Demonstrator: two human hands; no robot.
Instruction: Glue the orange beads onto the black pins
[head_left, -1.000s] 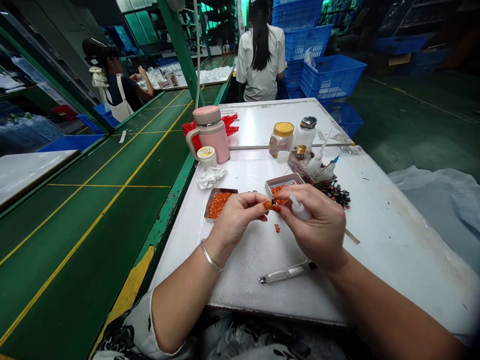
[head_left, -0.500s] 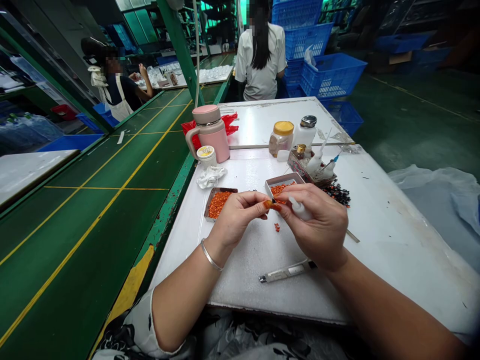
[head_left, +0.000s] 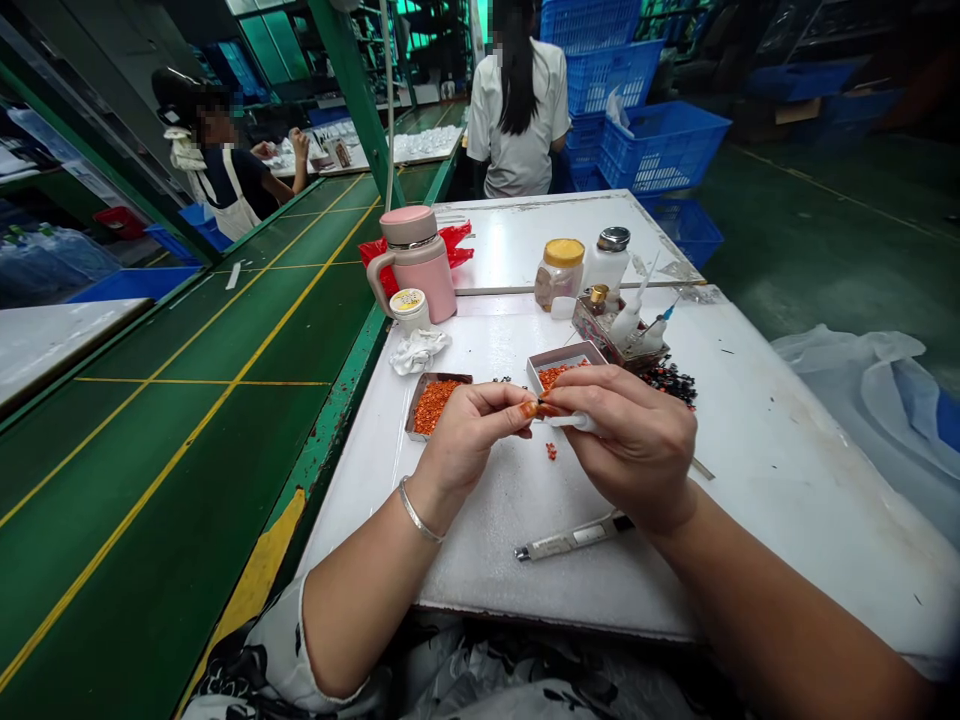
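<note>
My left hand (head_left: 469, 430) is closed in a pinch on a tiny orange piece (head_left: 531, 408) over the white table (head_left: 750, 450). My right hand (head_left: 637, 445) is wrapped round a small white squeeze bottle (head_left: 571, 421), whose tip points left at the pinched piece. The fingertips of both hands meet. A few loose orange bits (head_left: 551, 451) lie on the table just below them. Behind the hands stand two small trays of orange pieces (head_left: 435, 400) (head_left: 559, 372).
A pen-like tool (head_left: 574, 538) lies near my right wrist. A pink mug (head_left: 416, 262), a small jar (head_left: 409, 308), a crumpled cloth (head_left: 420, 350), a yellow-lidded jar (head_left: 559, 270), a white bottle (head_left: 607, 260), a tray of glue bottles (head_left: 622, 330) and dark beads (head_left: 671, 382) stand behind. A green conveyor (head_left: 187, 400) runs left. Two people work farther off.
My right hand has tipped the squeeze bottle from pointing up-left to lying nearly level, its tip now at the pinched piece. The left hand has stayed put.
</note>
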